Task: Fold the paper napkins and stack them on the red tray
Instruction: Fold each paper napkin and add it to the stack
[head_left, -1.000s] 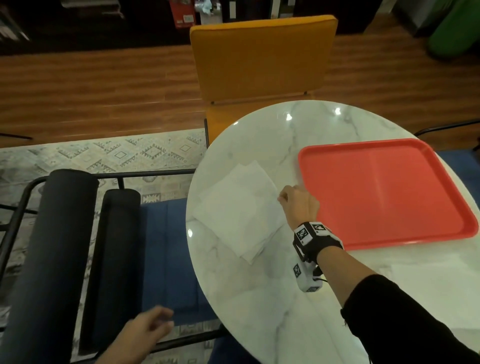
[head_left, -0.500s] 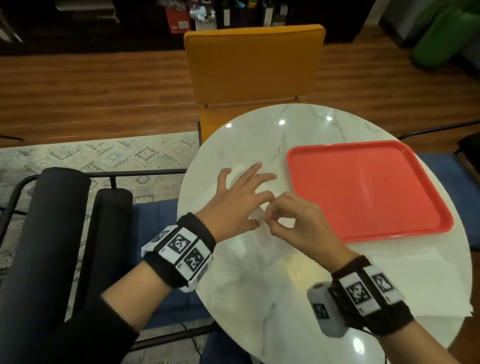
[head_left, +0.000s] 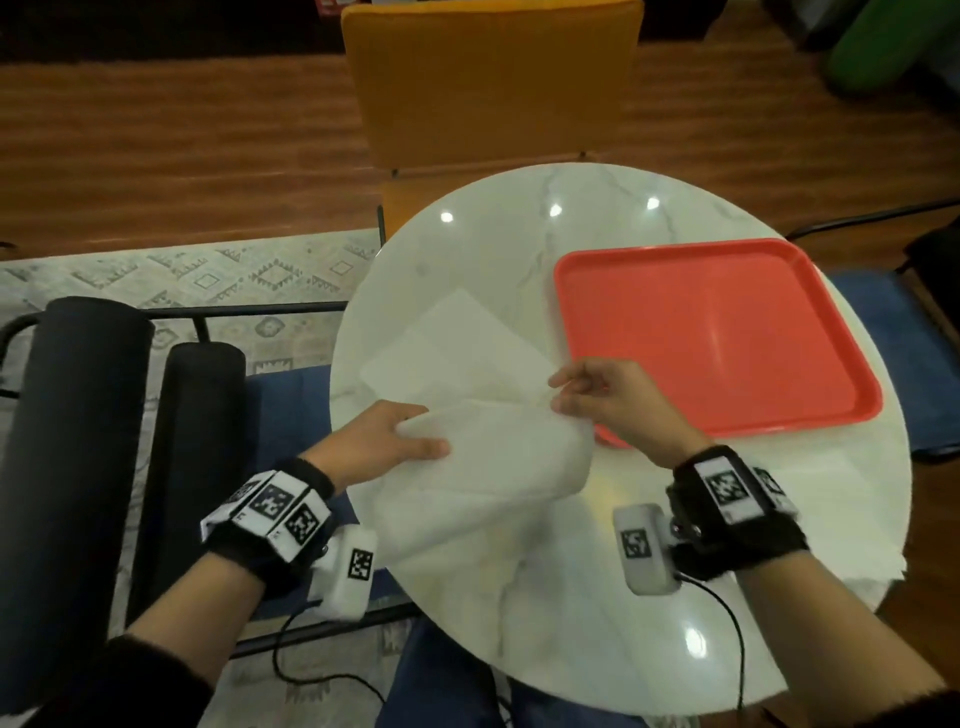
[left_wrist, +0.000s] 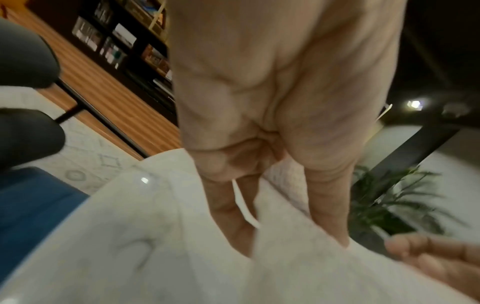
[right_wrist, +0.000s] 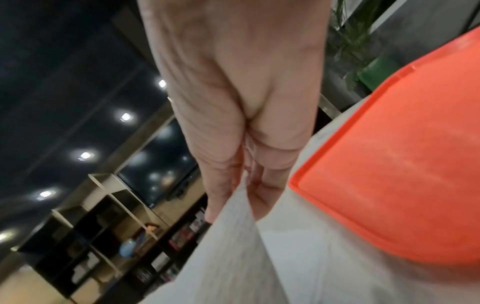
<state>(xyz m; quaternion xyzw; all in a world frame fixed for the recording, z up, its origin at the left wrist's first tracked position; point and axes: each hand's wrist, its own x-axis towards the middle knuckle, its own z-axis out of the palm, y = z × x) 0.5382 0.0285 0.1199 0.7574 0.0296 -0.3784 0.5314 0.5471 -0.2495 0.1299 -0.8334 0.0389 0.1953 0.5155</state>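
Observation:
A white paper napkin (head_left: 493, 467) hangs lifted above the marble table (head_left: 571, 597), curving down toward me. My left hand (head_left: 410, 441) grips its left corner, thumb on top; in the left wrist view the napkin (left_wrist: 285, 257) passes between thumb and fingers (left_wrist: 233, 216). My right hand (head_left: 566, 395) pinches the right corner, seen in the right wrist view as the napkin (right_wrist: 233, 246) caught between the fingertips (right_wrist: 215, 205). More flat napkins (head_left: 457, 353) lie on the table behind it. The red tray (head_left: 727, 338) sits at the right with nothing on it (right_wrist: 389, 174).
An orange chair (head_left: 488, 78) stands at the table's far side. Black padded rolls on a metal frame (head_left: 78, 441) are at the left over a patterned rug. Another white napkin sheet (head_left: 831, 519) lies at the table's right front edge.
One second ago only my right hand touched the flat napkins. Both hands then met over the pile, and now each holds a corner of the top napkin, raised off the table.

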